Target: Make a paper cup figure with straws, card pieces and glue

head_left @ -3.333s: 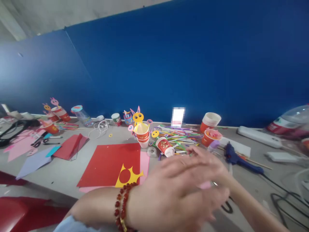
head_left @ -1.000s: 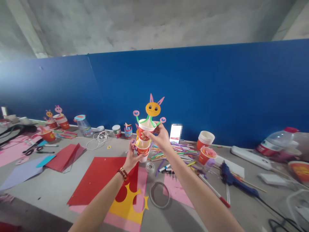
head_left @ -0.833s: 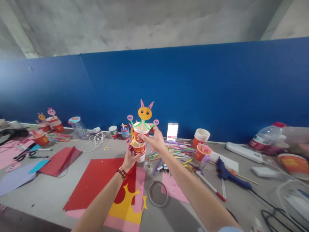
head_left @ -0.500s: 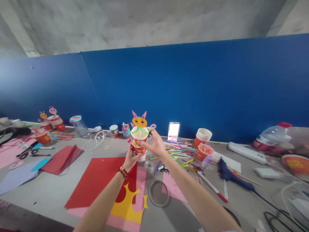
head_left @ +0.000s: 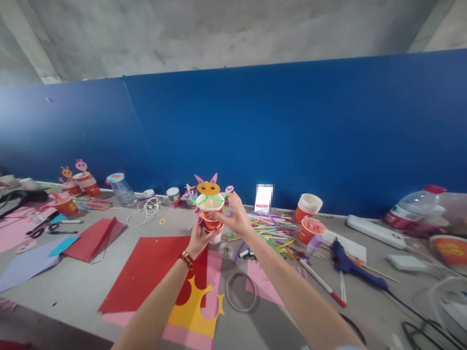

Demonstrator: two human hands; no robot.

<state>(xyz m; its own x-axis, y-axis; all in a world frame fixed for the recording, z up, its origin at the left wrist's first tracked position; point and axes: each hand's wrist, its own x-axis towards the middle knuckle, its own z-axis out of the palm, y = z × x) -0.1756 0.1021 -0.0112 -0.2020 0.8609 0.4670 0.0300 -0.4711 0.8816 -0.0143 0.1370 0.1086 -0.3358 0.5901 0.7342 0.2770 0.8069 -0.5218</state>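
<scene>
Near the middle of the view, a stack of red and white paper cups (head_left: 212, 221) is held upright above the table between both hands. An orange mask-like face (head_left: 208, 188) with pink ears rises from the top cup, and green strips with pink ovals stick out at the sides. My left hand (head_left: 199, 240), with a beaded bracelet on its wrist, grips the lower cups from the left. My right hand (head_left: 235, 214) holds the upper cup from the right, its thumb across the front.
Red paper (head_left: 146, 272) and yellow cut paper (head_left: 193, 311) lie below the hands. A tape roll (head_left: 241, 291), colourful sticks (head_left: 273, 226) and a blue glue gun (head_left: 353, 270) are to the right. Scissors (head_left: 44, 223) lie left. A blue partition (head_left: 233, 126) stands behind.
The orange face and its pink ears have shifted slightly left and down, tilting a little. Both hands keep their hold on the cups.
</scene>
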